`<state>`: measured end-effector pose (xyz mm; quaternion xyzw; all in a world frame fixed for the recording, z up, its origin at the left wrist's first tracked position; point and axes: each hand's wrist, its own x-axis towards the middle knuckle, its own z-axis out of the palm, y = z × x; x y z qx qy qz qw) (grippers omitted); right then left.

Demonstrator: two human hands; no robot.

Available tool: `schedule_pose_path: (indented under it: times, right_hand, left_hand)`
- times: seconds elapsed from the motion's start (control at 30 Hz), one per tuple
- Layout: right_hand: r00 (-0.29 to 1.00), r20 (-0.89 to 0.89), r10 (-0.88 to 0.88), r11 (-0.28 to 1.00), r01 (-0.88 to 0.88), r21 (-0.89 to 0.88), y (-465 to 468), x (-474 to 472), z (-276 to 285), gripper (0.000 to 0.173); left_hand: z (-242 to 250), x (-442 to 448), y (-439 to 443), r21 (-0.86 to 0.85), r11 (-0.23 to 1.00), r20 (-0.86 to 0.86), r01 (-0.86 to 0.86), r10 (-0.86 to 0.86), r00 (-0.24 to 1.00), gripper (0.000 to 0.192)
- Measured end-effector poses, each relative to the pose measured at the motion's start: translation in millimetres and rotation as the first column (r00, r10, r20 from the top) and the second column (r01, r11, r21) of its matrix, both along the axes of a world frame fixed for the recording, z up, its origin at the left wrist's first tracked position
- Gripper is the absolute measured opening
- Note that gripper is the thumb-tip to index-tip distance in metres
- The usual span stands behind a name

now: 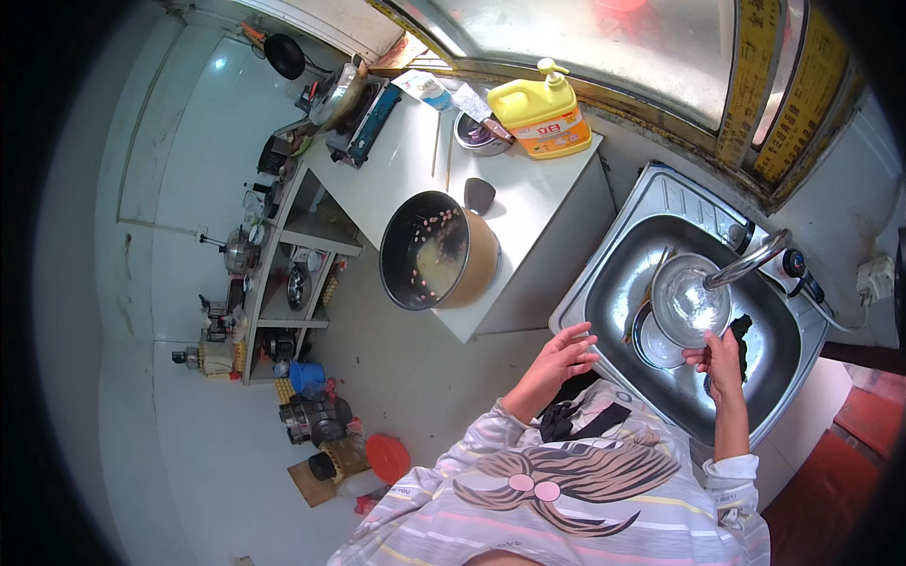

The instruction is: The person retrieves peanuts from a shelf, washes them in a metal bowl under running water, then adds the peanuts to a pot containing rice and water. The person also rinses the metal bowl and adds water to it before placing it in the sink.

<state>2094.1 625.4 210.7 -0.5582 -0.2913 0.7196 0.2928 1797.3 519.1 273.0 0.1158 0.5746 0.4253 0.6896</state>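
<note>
My right hand [718,362] grips the rim of a clear bowl [688,283], holding it in the sink under the curved metal faucet [750,262]. Bright water shows in the bowl. Below it, partly covered, a second bowl [655,343] lies in the stainless steel sink [768,396]. Thin brown sticks [645,301] lean beside the bowls, and a dark crumpled thing, perhaps a cloth [740,329], is behind my right hand. My left hand [563,364] hovers by the sink's near left rim with its fingers apart, holding nothing.
On the white counter [396,170], a dark-lined cooking pot [485,258] contains cloudy liquid and pinkish beans or peanuts. A yellow detergent pump bottle [541,117], a cleaver [481,110] over a small bowl [476,138], chopsticks [435,145] and a portable stove [364,124] stand farther back. Shelves [283,283] line the wall.
</note>
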Motion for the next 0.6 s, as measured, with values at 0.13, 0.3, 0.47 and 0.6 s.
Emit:
schedule_pose_path:
  times: [0.13, 0.3, 0.47, 0.6]
  right_hand:
    - [0.981, -0.170, -0.096, 0.974, 0.057, -0.221, -3, -1, -8, 0.019]
    - [0.536, -0.686, -0.492, 0.625, -0.331, -0.707, -19, -29, -23, 0.013]
    - [0.656, -0.734, -0.179, 0.729, -0.412, -0.546, -36, -51, -13, 0.014]
    - [0.968, -0.251, 0.025, 0.962, -0.091, -0.256, -30, -36, 2, 0.023]
  left_hand:
    - [-1, 2, 0, 0.018, 1.000, 0.012, -0.019, 0.019, 1.000, 0.048]
    - [-1, 2, -2, 0.014, 0.999, 0.008, -0.035, 0.035, 0.999, 0.048]
    - [-3, -4, -5, 0.024, 0.998, 0.036, -0.065, 0.064, 0.997, 0.048]
    - [-6, -5, -9, 0.014, 0.999, 0.024, -0.053, 0.052, 0.998, 0.049]
